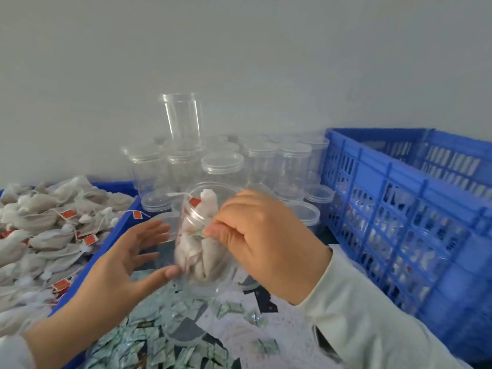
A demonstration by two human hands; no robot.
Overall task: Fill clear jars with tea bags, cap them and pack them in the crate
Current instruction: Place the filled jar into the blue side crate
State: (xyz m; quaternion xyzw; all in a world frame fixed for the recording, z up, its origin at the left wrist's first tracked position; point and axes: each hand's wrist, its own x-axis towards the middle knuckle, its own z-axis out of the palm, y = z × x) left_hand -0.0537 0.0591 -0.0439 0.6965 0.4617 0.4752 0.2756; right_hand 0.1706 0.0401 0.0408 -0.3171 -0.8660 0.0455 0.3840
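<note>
**Jar half packed, one hand on it**

Jar [205, 243] in front of you is clear plastic, uncapped, with a threaded neck and several pale grey-white tea bags [198, 251] crumpled inside. One bag pokes up past the rim, and a red tag on a white string hangs at the mouth. The jar's long axis runs nearly upright but tips slightly, mouth up and away from you, base down toward your lap side.

Your right hand [255, 235] is the grip here: its fingers are curled against the jar's right side just below the neck, and the fingertips seem to pinch something small and greenish at the wall, though blur makes that hard to tell. Your left hand [125, 259] sits on the opposite side of the jar, fingers straight and spread, holding nothing; the thumb tip reaches the lower wall, while the other fingers stand just apart from it.

Left of your open hand lies a blue tray [117, 227] heaped with loose tea bags [48, 227]. Beyond the grip, against the wall, stand capped empty jars [263, 166], one uncapped jar [183, 118] stacked on top, and loose lids [319, 193] lying just past your knuckles. Right of the grip is the blue crate [399, 209]; blurred jars show through its slots. Beneath the held jar, small green-white packets [159, 350] are scattered over the desk [287, 339].
</note>
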